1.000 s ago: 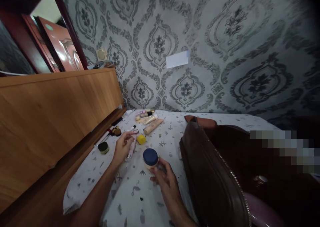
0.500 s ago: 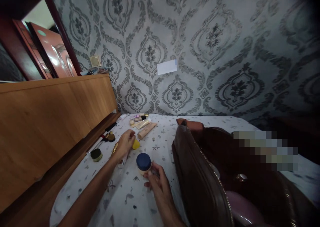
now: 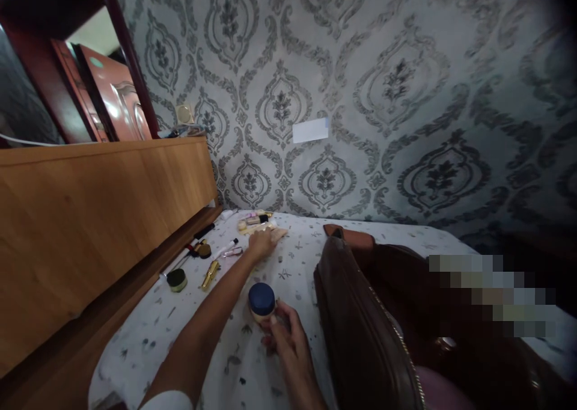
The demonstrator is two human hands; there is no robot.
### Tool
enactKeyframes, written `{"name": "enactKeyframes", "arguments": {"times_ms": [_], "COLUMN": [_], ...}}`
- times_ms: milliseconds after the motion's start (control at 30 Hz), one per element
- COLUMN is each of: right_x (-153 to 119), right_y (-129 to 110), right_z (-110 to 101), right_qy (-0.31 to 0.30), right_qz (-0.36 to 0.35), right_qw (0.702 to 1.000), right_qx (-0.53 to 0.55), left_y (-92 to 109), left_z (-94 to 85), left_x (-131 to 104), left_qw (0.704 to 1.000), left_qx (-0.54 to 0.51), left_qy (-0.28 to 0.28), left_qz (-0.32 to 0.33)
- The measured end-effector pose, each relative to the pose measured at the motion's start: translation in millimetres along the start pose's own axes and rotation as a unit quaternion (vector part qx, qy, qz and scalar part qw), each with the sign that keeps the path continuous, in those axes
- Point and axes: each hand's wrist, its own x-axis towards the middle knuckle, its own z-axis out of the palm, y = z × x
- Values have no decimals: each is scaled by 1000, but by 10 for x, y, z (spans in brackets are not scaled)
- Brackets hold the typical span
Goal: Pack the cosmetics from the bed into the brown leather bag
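Note:
My right hand (image 3: pixel 291 338) has its fingers closed on the side of a jar with a blue lid (image 3: pixel 261 299), which stands upright on the white patterned cloth (image 3: pixel 234 350). Farther off, my left hand (image 3: pixel 262 246) reaches to a beige tube (image 3: pixel 279 234) and touches it; the fingertips are partly hidden, so the grip is unclear. Left of that arm lie a gold tube (image 3: pixel 210 274) and a small pinkish tube (image 3: pixel 232 252). Small cosmetics (image 3: pixel 253 220) lie together beyond the left hand.
An open dark brown bag (image 3: pixel 356 314) stands at the right with a pink item (image 3: pixel 439 391) inside. At the left are a green-sided jar (image 3: pixel 177 280), a small brown round container (image 3: pixel 204 251) and a wooden board (image 3: pixel 108 217). Patterned wallpaper rises behind.
My left hand has moved forward and right, from beside the yellow item to the beige tube. My right hand keeps its place at the blue-lidded jar. The view has shifted slightly.

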Motion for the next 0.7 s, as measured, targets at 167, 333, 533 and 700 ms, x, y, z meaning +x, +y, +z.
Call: {"name": "enactKeyframes", "arguments": {"times_ms": [167,333,533,700], "right_x": [-9,-18,-67,-51], "right_y": [-60,-111,-227,-246], "right_z": [-48,-55,-58,-38], "right_qy": [-33,-34,-46,-49], "right_qz": [28,34,47,46], "right_qw": [999,999,998,998], "right_qx": [-11,-4,-9,-12], "left_y": [77,-17,-196,-364], "left_z": [115,34,-286,-525], "left_x": [-46,-19,24,-150], "left_qw": [1000,993,936,841], "left_qx": [-9,-114,-351,-535], "left_qy": [0,-20,-24,-39], "left_qz": [-16,-19,28,66]}}
